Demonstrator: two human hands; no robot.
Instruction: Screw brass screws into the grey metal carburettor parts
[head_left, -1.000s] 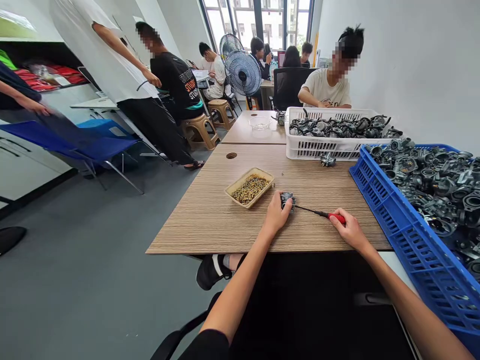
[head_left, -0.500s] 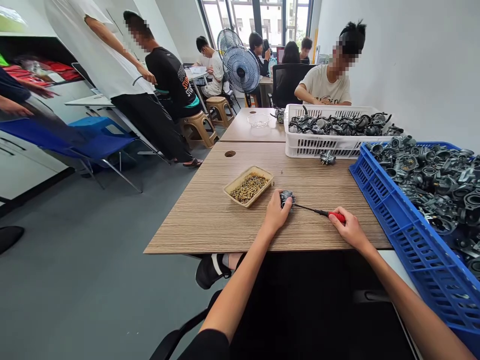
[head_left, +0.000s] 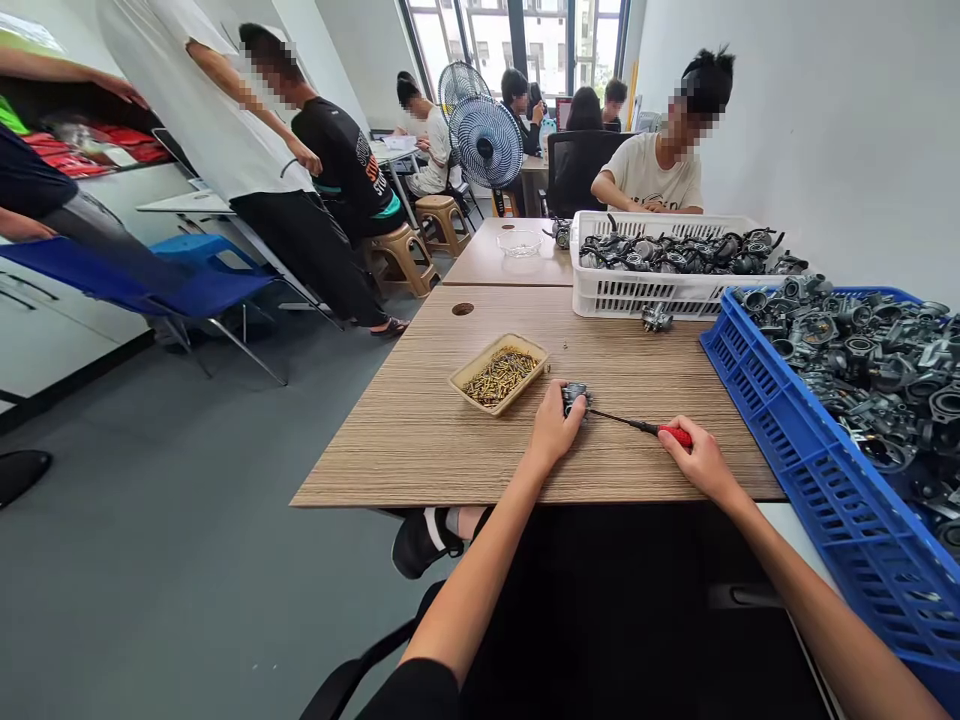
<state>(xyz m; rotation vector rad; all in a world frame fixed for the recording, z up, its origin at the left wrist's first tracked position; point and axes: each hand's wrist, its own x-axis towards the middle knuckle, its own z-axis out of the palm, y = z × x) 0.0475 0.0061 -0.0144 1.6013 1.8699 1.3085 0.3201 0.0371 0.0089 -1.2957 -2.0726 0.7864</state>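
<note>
My left hand (head_left: 556, 425) is closed around a small metal carburetor (head_left: 576, 394), holding it against the wooden table (head_left: 405, 440). A screwdriver (head_left: 641, 425) with a red and black handle lies almost level in my right hand (head_left: 702, 460), fingers wrapped round the grip. Its thin shaft reaches left to the side of the carburetor; the tip's exact seat is too small to make out. Just beyond my left hand stands a beige tray (head_left: 469, 400) filled with small brass-coloured parts.
A blue crate (head_left: 795, 420) heaped with carburetors borders my right side. Behind the table's middle sits a white crate (head_left: 645, 295) of similar parts, one loose carburetor (head_left: 657, 317) before it. A co-worker (head_left: 652, 175) sits beyond; other people stand and sit at left.
My hands, the carburetor and the screwdriver keep nearly the same position. At the far left, a standing person's arm has risen toward the shelf. The view has shifted very slightly.
</note>
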